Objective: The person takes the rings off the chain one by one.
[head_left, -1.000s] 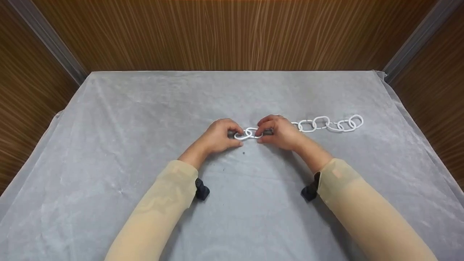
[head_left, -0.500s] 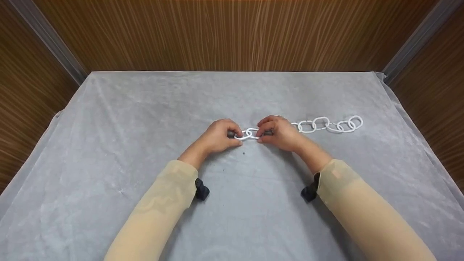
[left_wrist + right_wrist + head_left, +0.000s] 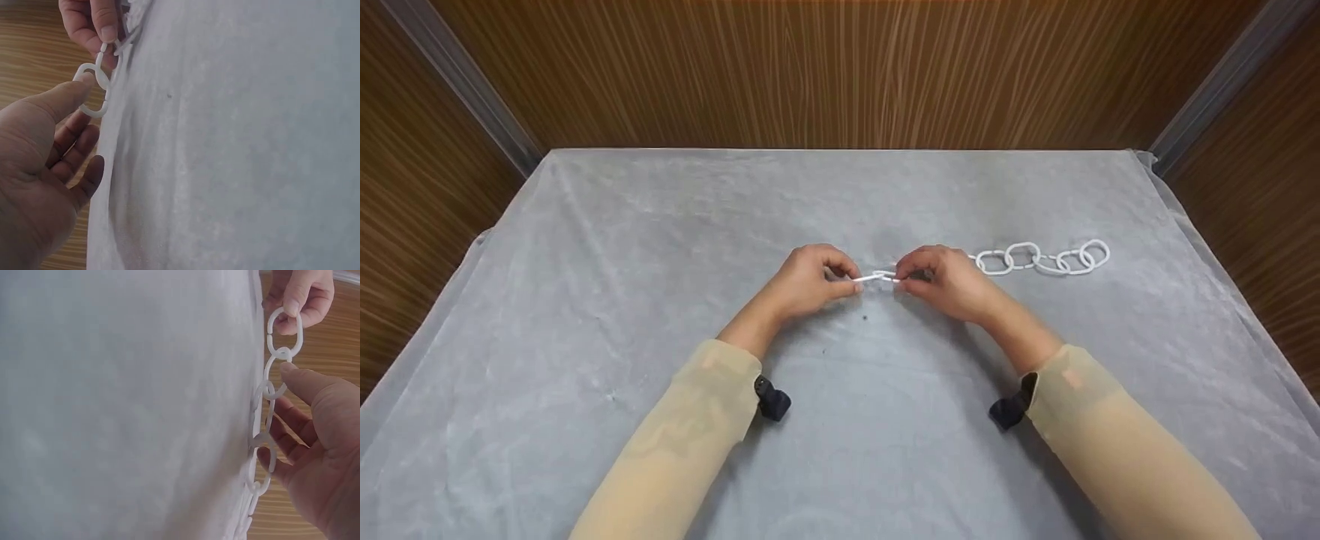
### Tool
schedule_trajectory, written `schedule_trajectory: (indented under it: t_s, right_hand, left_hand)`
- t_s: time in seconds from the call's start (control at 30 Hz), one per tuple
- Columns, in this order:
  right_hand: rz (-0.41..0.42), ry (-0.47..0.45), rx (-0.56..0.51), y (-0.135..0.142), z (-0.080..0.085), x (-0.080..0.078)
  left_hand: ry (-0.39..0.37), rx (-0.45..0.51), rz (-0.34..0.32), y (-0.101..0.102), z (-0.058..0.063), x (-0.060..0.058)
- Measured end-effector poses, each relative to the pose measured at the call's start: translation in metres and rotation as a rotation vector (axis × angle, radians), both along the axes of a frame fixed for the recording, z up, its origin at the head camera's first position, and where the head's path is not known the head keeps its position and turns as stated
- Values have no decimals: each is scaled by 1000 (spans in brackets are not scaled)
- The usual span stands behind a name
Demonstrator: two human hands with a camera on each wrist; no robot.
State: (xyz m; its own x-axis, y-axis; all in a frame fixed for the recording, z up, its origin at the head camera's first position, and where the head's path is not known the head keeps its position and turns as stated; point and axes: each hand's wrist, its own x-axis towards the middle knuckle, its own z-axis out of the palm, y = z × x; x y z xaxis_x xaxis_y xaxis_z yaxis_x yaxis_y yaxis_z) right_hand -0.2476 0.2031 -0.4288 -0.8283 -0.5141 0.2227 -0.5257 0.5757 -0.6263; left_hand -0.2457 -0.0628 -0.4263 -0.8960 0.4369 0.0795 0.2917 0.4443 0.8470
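My left hand pinches the left end link of a white plastic chain between thumb and fingers. A narrow split shows in that link's side in the right wrist view. Just to the right, my right hand pinches the neighbouring link, its thumb lying against it. The two held links hook through each other and appear nearly edge-on in the head view. Further links run under and past my right hand's fingers, which hide part of them. The chain's far end link lies on the cloth at the right.
A grey cloth with soft creases covers the table. Wood-grain panels stand behind it and at both sides. A small dark speck is on the cloth below the hands. Each wrist wears a small black camera.
Both hands have turned the two held links from lying flat to nearly edge-on. The wrists have shifted slightly outward, and the right part of the chain has stayed almost in place.
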Motion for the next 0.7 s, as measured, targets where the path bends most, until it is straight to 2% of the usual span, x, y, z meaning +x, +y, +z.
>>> schedule_trajectory:
  t_s: [0.23,0.5,0.7]
  right_hand:
    - [-30,34,-18,-1,7,19]
    - [-29,138,-54,-5,8,31]
    - [-63,224,-100,-7,10,41]
  left_hand:
    - [21,50,6,3,6,13]
    - [2,117,118,3,6,28]
    - [14,181,135,8,9,38]
